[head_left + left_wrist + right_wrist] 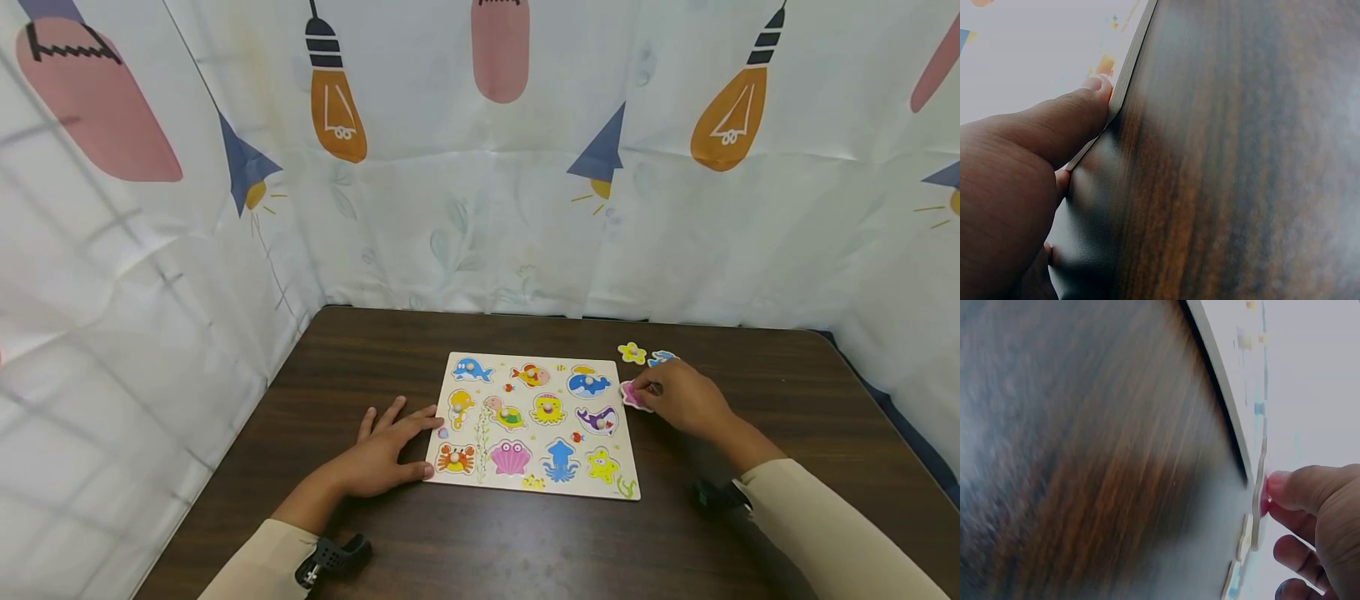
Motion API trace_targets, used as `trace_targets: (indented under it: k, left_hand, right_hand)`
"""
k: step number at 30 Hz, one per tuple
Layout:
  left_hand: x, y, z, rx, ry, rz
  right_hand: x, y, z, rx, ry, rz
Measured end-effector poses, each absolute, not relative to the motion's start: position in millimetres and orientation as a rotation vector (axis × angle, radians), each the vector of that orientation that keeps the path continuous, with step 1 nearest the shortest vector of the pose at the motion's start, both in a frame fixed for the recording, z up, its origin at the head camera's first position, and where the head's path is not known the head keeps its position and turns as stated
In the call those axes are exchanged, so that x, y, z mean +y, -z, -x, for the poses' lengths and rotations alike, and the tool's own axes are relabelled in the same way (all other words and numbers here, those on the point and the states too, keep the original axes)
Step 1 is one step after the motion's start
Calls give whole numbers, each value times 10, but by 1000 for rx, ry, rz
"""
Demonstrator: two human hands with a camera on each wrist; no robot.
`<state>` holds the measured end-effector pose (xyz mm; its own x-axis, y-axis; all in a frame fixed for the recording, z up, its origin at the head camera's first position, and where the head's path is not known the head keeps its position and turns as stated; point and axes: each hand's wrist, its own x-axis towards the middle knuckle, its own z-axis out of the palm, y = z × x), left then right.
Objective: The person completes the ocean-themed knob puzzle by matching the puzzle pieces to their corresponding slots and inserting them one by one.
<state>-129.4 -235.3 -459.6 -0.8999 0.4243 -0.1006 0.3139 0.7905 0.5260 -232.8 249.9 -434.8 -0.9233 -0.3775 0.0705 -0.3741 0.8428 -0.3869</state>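
A wooden puzzle board (555,382) with sea-animal pictures lies on the table. My left hand (381,457) rests at its left edge with fingers spread, and the left thumb (1079,115) lies on the board's rim in the left wrist view. My right hand (686,402) pinches a pink puzzle piece (632,397) by its knob, just past the board's right edge. In the right wrist view that piece (1257,512) stands on edge between the camera and the bright board side. Beyond it lie a yellow star piece (632,353) and a blue piece (662,358), partly hidden by the hand.
Knobbed pieces such as the crab (456,459) and the octopus (548,409) sit in the board. The shell (510,457), squid (560,461) and starfish (602,465) pictures show no knobs. A patterned white curtain (450,233) hangs behind the dark wooden table (525,550).
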Motion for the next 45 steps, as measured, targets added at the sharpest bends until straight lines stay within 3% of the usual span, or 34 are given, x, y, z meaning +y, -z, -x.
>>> trace_targets:
  k: [33,45]
  left_hand:
    - [-2348,4591,1289,2774,-743,-560]
    - [-2355,4607,1301,2770,-745,-562]
  right_hand:
    - [2082,4275,1924,2995,581,817]
    - [1906,4284,1849,2962,562,1032]
